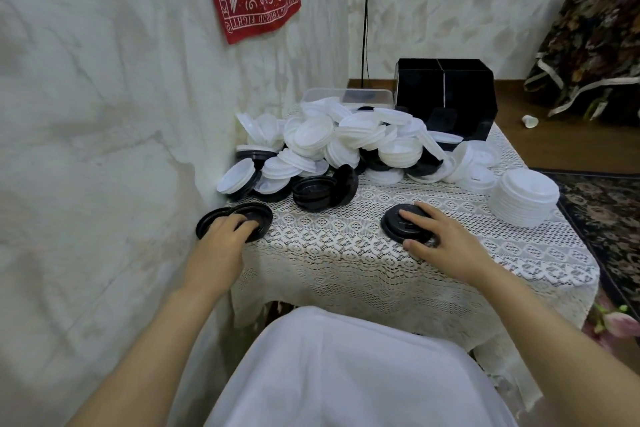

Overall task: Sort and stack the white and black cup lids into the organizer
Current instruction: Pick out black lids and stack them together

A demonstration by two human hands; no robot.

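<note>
Nearest, at 6 o'clock, a lap in white cloth (346, 374) covers the lower part of the hanging lace tablecloth (346, 253), and both forearms are cut off by the bottom of the picture.

At 8 o'clock the left hand (225, 232) has its fingers curled down onto two overlapping black lids (258, 213). They lie at the left table edge, against the wall. The thumb is hidden, so the grasp is seen from above only.

At 4 o'clock the right hand (440, 236) grasps a black lid (398, 222), with fingers on top and the thumb at its near rim. Whether it is one lid or several, I cannot tell.

Between the two hands the cloth is free, an open strip for moving.

At 3 o'clock a neat stack of white lids (524, 198) stands close to the right edge.

Toward 12 o'clock a mixed heap of white and black lids (329, 146) fills most of the table's width. A short stack of black lids (313, 192) stands at its front.

Behind the heap, at 11 o'clock, a clear tub (346, 95) is half hidden, and its content is hard to make out.

At 1 o'clock the black organizer (446, 94) stands at the far edge, divided by a middle wall. Its inside is too dark to read. One white lid (446, 138) shows at its low front, but I cannot tell if it is inside or just before it.
</note>
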